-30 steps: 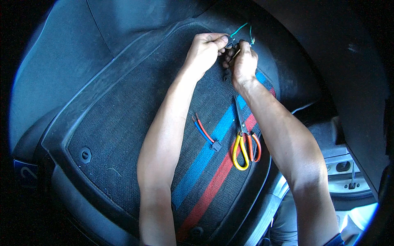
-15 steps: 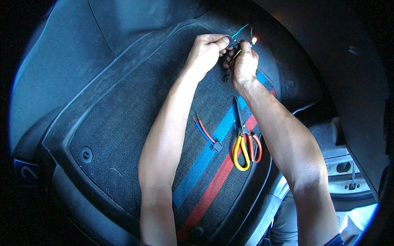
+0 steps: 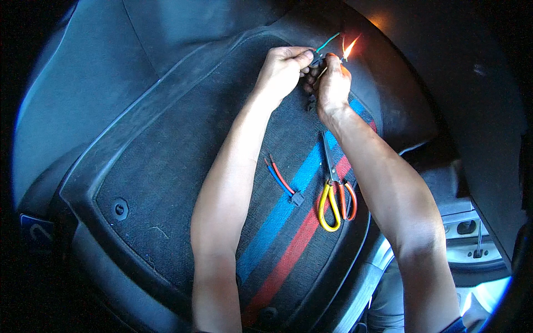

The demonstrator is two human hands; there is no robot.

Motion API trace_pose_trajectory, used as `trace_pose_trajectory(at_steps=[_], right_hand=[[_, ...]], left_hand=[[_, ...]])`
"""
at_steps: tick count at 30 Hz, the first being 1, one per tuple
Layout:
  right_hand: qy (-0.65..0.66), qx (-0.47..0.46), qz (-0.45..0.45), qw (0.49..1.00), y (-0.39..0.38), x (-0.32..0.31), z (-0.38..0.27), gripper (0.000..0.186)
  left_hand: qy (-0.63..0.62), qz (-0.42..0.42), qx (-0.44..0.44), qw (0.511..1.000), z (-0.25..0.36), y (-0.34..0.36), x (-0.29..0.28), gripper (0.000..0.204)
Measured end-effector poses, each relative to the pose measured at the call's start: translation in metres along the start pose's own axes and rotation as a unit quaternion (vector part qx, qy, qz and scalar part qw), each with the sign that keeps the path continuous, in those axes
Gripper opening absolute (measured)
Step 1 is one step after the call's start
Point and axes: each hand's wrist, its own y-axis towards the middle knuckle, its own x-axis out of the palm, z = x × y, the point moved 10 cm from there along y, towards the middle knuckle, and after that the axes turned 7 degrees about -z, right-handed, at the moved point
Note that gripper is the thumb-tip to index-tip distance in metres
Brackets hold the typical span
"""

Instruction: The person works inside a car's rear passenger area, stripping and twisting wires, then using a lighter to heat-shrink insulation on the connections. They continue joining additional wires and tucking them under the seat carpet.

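My left hand (image 3: 281, 72) pinches a small black connector (image 3: 316, 57) between thumb and fingers. From it a green wire (image 3: 328, 42) sticks up to the right. Close beside it, my right hand (image 3: 334, 86) is closed on a lighter, mostly hidden in the grip. A tall orange flame (image 3: 349, 49) burns just past the thumb, right of the green wire, next to another thin wire end. Below the two hands hangs a dark, lumpy bundle (image 3: 310, 89), whose details are too dim to make out.
On the dark car floor mat (image 3: 166, 166), with blue and red stripes, lie scissors (image 3: 333, 188) with yellow and orange handles. Left of them is a black plug (image 3: 297, 198) with red and blue wires. A door sill (image 3: 355, 294) runs along the lower right.
The flame has grown from a small bright spot to a tall orange tongue, lighting the panel behind it. Both hands keep nearly the same place and grip.
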Motion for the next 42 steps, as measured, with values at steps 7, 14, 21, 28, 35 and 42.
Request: trace_pose_trajectory(at_steps=[7, 14, 21, 28, 35, 42], right_hand=[[0.006, -0.01, 0.038, 0.999, -0.0015, -0.0022, -0.0026, 0.029], [-0.003, -0.006, 0.036, 0.999, -0.0012, -0.002, -0.0043, 0.031], [-0.003, -0.007, 0.036, 0.999, -0.0016, -0.0018, -0.0045, 0.032], [-0.015, -0.005, 0.023, 1.0, -0.0006, -0.0038, -0.0008, 0.032], [-0.023, -0.007, 0.009, 1.0, -0.0014, -0.0056, -0.003, 0.033], [-0.048, -0.007, 0.023, 0.999, -0.009, -0.0077, -0.0055, 0.031]], left_hand=[[-0.008, 0.0, -0.009, 1.0, 0.0004, -0.001, 0.0009, 0.023], [0.005, -0.009, -0.009, 1.0, 0.0041, -0.0029, 0.0013, 0.026], [0.003, -0.003, -0.013, 1.0, 0.0023, -0.0024, -0.0001, 0.026], [0.003, -0.005, 0.001, 1.0, 0.0017, -0.0001, -0.0009, 0.025], [0.005, -0.001, 0.0, 1.0, 0.0016, 0.0003, -0.0023, 0.024], [0.004, 0.0, -0.005, 1.0, 0.0007, 0.0001, -0.0034, 0.021]])
